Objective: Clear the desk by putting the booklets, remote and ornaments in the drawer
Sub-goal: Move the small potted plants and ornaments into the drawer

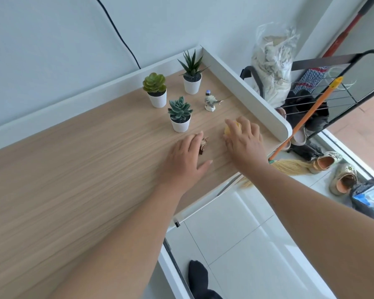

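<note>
Left hand (185,157) lies flat, fingers spread over a small brown carved ornament (204,145); grip unconfirmed. Right hand (244,140) cups a rounded yellow ornament (231,127) on the pale wooden desk (73,169), apparently to lift both at once.

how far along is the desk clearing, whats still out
No booklets or remote show on the desk, so those look done. In hand: the left hand covers a small brown ornament, and the right hand closes over a yellow one. Left: the bird figurine, perhaps the three potted succulents.
</note>
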Demonstrator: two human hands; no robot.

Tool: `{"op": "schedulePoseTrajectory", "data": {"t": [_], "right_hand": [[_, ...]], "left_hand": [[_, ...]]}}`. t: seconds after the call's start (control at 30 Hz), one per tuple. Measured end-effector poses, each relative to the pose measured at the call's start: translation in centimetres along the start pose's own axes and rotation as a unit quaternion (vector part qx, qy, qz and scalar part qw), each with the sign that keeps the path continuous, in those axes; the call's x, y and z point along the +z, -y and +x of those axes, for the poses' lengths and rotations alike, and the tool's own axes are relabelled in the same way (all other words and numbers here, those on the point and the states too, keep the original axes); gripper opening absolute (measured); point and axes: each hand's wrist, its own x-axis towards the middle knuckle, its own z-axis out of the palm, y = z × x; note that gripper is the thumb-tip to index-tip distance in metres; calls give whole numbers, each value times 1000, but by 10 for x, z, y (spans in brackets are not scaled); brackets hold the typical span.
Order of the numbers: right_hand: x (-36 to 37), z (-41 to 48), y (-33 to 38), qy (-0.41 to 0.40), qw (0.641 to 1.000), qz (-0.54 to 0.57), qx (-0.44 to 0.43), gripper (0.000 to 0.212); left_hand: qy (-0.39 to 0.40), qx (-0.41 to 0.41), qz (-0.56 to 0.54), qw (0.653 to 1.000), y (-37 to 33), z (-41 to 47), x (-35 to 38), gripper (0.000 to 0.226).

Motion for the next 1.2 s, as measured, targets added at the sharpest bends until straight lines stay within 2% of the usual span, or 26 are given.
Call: {"op": "schedulePoseTrajectory", "data": {"t": [0.1, 0.17, 0.4, 0.5, 0.77, 0.9, 1.07, 1.2], "right_hand": [[1, 3, -4, 6, 1000, 18, -12, 42], [0, 3, -6, 10, 999, 32, -19, 41], [-4, -21, 11, 12, 996, 82, -44, 36], [-1, -48, 32, 5, 993, 103, -64, 35], [5, -130, 100, 4, 983, 157, -93, 38], [4, -176, 124, 10, 982, 164, -97, 38], [8, -236, 150, 36, 978, 177, -101, 36], [22, -268, 164, 69, 973, 201, -94, 33]], "left_hand": [[-48, -20, -38, 998, -2, 7, 2, 43], [-59, -37, -79, 994, -2, 8, 1, 36], [-34, -98, -144, 984, 3, -20, -19, 39], [-37, -131, -153, 979, 5, -51, -34, 45], [-36, -191, -177, 965, 16, -158, -70, 41], [-42, -195, -159, 967, 19, -213, -82, 37], [-44, -154, -71, 985, 19, -282, -94, 37], [-20, -210, -93, 973, 26, -325, -90, 35]]}}
